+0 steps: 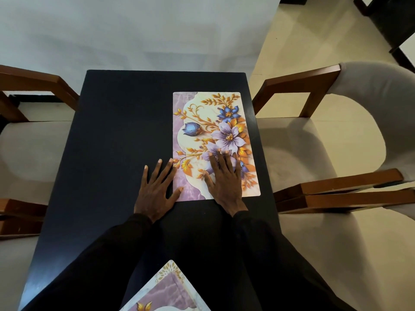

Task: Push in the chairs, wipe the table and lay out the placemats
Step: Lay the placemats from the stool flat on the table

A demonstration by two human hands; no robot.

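A floral placemat (213, 122) with purple and blue flowers lies flat on the right half of the dark table (116, 135). My right hand (222, 178) rests palm down on its near end, fingers spread. My left hand (157, 187) lies flat on the table beside the mat's left edge, thumb and fingertips touching that edge. More placemats (166, 290) of the same pattern lie at the near end of the table, between my black sleeves.
Wooden armchairs with grey cushions stand at both sides: two on the right (318, 140), (341, 250), and two on the left (29, 140), (20, 221). A white wall lies beyond the table's far end, cream floor tiles at the right.
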